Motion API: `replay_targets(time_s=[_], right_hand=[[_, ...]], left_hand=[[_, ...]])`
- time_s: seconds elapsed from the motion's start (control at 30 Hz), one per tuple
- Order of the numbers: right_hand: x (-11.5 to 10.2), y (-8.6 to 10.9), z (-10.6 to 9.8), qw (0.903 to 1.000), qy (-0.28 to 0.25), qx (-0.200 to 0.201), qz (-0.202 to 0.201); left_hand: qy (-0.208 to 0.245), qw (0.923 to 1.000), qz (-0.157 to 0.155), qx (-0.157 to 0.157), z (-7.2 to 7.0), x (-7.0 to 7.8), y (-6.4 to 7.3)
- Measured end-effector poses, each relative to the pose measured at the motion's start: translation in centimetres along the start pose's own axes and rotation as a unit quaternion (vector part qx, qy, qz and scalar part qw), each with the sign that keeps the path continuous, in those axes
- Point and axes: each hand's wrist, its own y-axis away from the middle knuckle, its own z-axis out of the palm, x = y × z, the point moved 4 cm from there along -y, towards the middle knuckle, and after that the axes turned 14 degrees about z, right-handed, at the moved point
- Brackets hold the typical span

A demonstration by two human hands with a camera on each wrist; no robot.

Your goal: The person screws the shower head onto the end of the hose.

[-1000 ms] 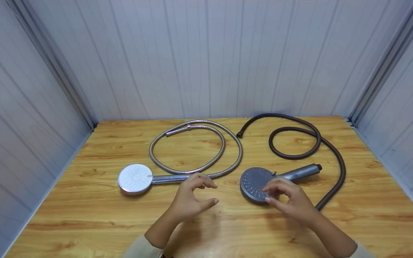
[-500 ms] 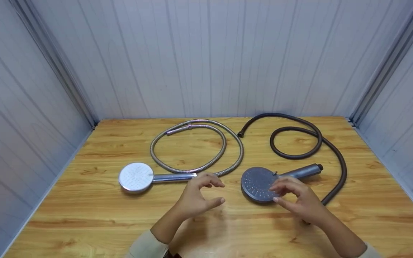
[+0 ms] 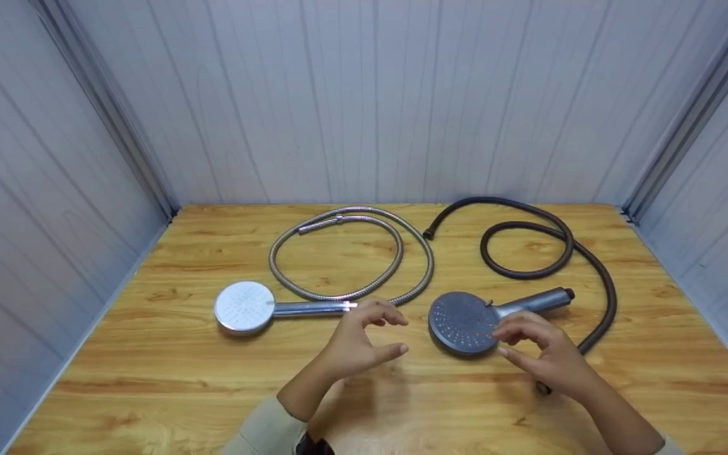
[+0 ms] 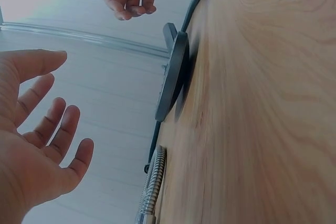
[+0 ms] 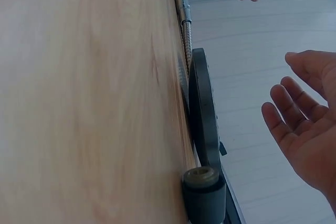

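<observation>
Left of frame: left wall [image 3: 54, 221] meeting the table [image 3: 181, 392] edge. Mid-left: white-faced shower head [image 3: 244, 307], face up, chrome handle [image 3: 310, 308] pointing right. Probably light, rigid, slick; hold round the handle. Upper centre: silver hose [image 3: 430, 262], coiled; likely springy.

Lower centre: left hand [image 3: 364, 344], raised off the wood, fingers loosely curved, thumb well apart, nothing held.

Right of centre: dark grey shower head [image 3: 463, 322], face up, handle slanting up and right. Likely light and stiff too; mid-handle the best hold. Right hand [image 3: 544, 354], lower right, raised, fingers bent, thumb apart, nothing held.

Far right: dark hose [image 3: 613, 303], looped, near end at lower right; should bend easily, best taken near an end. Its top curve runs near the back wall [image 3: 364, 126]; more room at lower left.
</observation>
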Motion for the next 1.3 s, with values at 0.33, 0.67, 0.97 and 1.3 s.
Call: replay_targets(time_s=[0.33,0.67,0.97,1.3], right_hand=[[0.1,0.5,-0.9,0.9996,0.027,0.007,0.003],[0.7,1.5,-2.1,0.9979,0.046,0.024,0.039],[1.0,2.3,-3.3,0.996,0.064,0.033,0.053],[1.3,2.8,-4.1,0.9945,0.06,0.035,0.079]], left_hand=[[0.001,0.9999,0.016,-0.005,0.7,0.0,-0.5],[0.007,0.9998,0.012,-0.014,1.8,-0.2,-1.1],[0.019,0.9998,0.01,-0.007,2.4,-0.7,-1.5],[0.024,0.9995,0.015,-0.013,3.3,-0.7,-2.0]])
